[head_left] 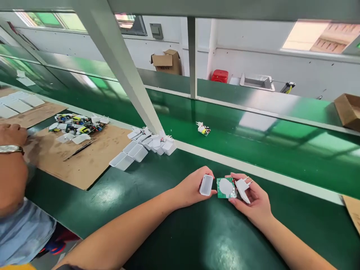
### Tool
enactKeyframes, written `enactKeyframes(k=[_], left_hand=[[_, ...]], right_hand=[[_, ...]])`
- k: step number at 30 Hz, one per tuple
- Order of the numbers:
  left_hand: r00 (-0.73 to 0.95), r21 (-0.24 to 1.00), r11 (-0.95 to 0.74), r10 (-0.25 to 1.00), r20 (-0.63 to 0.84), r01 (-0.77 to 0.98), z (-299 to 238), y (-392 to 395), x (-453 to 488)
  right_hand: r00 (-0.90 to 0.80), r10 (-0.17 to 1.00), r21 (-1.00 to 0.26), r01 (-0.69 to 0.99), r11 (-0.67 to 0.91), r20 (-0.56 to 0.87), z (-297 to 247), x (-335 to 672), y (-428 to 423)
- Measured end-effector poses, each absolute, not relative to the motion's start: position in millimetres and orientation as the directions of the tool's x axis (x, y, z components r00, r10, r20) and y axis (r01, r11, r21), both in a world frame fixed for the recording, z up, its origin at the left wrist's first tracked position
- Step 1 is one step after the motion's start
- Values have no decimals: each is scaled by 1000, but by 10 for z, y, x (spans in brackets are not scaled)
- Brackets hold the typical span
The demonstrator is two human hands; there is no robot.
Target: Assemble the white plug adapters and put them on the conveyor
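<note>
My left hand (194, 187) is closed round a small white plastic shell (206, 185), open end toward the right. My right hand (251, 197) grips a green circuit board (226, 188) with a white oval patch on it, joined to a white plug cap (242, 187) with metal pins. Shell and board sit a few centimetres apart, just above the dark green bench top (174, 232).
A pile of white shells (146, 146) lies to the upper left. A cardboard sheet (84, 161) carries loose boards (77, 125) and tweezers (80, 149). One board (203, 129) rides the green conveyor belt (253, 146). A co-worker's arm with a wristwatch (11, 150) is at far left.
</note>
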State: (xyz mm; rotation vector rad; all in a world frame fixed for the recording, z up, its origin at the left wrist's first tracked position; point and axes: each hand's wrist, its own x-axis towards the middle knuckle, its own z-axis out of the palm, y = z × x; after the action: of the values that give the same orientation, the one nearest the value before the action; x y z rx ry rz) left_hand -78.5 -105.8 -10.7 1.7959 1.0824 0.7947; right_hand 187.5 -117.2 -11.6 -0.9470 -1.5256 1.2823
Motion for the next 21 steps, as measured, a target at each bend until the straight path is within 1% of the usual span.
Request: enactKeyframes(k=[3,7,10,13,17,21], left_hand=[[452,869,-270,890,60,415,-85,-1097,-761],[470,841,-280,882,35,463,-93,-1140,-745],[462,831,-286,886,40,477,-109,-1167,-740],[450,824,-286,892,43,489,-107,-1197,-721],[457,826,-281,889,33,489,-67,-1221,-690],[481,822,-289,876,20,491,-27,-1225,-677]], right_hand=[[-346,913,-974,-12,225,215,-87,1874,-1194],[-417,868,-949,41,314,269,-52,1879,-1167],[-433,858,-942,52,331,277,-41,1884,-1160],[-434,847,-936,27,351,306,-24,1874,-1163],[-480,798,-913,-14,408,364,-4,1847,-1153],[-502,786,-909,-4,417,362,0,1829,-1166]])
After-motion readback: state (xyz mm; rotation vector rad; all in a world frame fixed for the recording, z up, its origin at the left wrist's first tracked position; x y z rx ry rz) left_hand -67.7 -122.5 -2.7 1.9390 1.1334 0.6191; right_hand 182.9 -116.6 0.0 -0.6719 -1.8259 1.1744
